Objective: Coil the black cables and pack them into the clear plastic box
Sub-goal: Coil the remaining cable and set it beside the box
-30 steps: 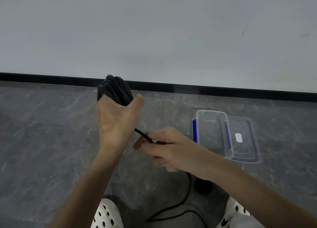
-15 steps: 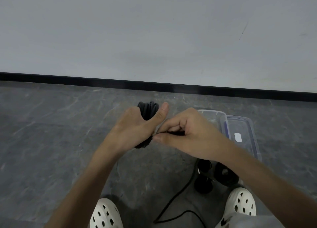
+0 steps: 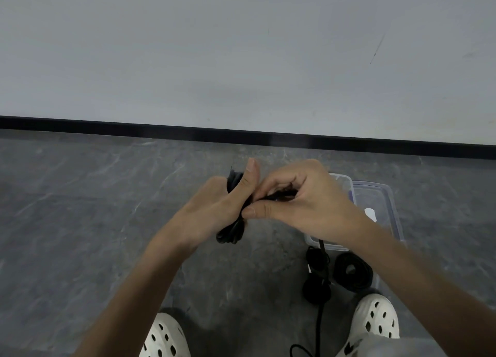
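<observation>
Binding the coil (image 3: pixel 232 232), the left hand (image 3: pixel 212 212) is gripping it while the right hand (image 3: pixel 303 203) is pinching the cable tail (image 3: pixel 320 321), probably needing another tight wrap.

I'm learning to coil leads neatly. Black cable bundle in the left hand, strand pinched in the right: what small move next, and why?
Probably the right hand should wrap its pinched strand around the coiled black cable bundle in the left hand. A loose black tail hangs to the grey floor, so the coil looks unfinished, not ready for the clear plastic box.
</observation>
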